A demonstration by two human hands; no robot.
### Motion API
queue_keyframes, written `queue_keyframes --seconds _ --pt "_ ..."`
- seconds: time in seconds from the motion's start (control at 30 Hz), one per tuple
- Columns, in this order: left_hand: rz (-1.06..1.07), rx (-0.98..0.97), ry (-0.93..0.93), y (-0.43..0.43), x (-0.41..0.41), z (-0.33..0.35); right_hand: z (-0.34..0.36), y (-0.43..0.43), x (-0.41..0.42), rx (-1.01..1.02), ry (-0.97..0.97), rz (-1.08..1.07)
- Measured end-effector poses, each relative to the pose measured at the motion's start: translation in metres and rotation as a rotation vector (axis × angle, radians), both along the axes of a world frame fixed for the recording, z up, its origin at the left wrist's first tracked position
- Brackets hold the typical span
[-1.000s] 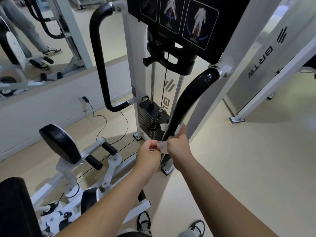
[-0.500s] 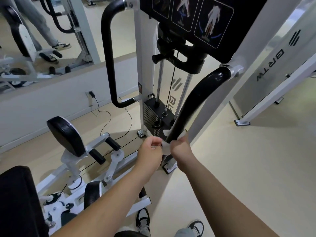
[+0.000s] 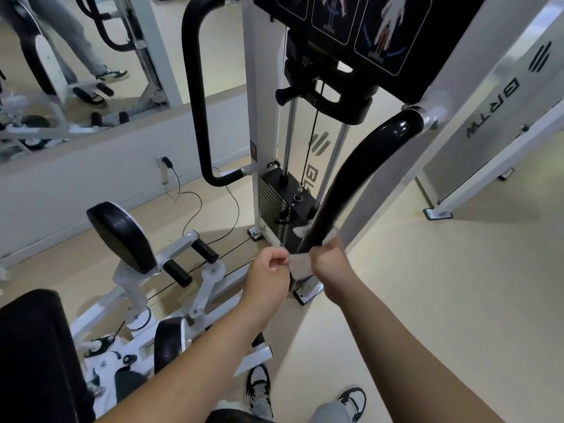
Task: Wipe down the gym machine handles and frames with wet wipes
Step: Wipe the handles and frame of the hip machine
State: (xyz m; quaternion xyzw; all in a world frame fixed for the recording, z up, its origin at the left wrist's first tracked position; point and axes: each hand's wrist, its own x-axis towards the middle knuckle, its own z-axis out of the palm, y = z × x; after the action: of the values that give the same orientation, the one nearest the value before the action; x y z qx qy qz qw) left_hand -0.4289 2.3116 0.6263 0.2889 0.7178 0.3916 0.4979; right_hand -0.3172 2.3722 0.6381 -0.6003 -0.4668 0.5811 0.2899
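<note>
A black weight stack (image 3: 279,206) sits just behind the glossy black curved handle (image 3: 351,175). Low on that handle, the right hand (image 3: 328,264) clamps a white wet wipe (image 3: 300,264); the left hand (image 3: 268,274) pinches its loose end.

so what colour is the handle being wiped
Glossy black handle, with the white wet wipe wrapped round its lower end; seen in the head view.

Bright even indoor light, soft shadows, wide-angle edge distortion
</note>
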Motion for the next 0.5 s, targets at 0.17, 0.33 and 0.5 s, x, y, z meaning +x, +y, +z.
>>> queue_keyframes --seconds 0.17,0.33,0.5 --pt "-0.005 0.017 -0.052 0.001 -0.003 0.003 0.008 0.012 0.004 -0.067 0.055 -0.016" --pt "-0.014 -0.005 -0.048 0.002 -0.007 -0.004 0.061 0.040 0.031 0.119 0.303 0.090" --pt "-0.039 -0.037 -0.018 -0.002 -0.003 -0.009 0.025 0.046 0.028 0.069 0.285 0.229"
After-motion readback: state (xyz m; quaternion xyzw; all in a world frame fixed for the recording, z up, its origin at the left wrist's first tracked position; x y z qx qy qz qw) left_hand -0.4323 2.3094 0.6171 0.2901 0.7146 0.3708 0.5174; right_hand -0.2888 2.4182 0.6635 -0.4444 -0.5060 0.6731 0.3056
